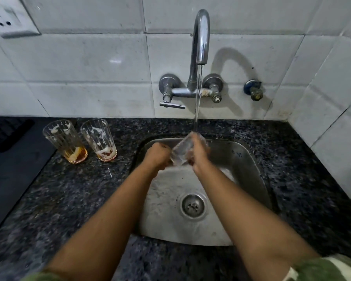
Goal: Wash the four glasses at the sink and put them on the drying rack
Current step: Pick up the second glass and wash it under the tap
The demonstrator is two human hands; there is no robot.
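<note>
Over the steel sink (249, 159), both my hands hold a clear glass (180, 153) tilted under the running water from the tap (200, 37). My left hand (158, 156) grips the glass near its base. My right hand (198, 154) wraps its side near the rim. Two dirty ribbed glasses stand upright on the counter to the left: one with amber liquid and foam (64, 140), the other with foam residue (99, 138).
A dark speckled granite counter (79, 199) surrounds the sink. A black mat (10, 159) lies at the far left. White tiled walls rise behind and to the right. The tap lever (171, 104) and a small valve (254, 91) stick out from the wall.
</note>
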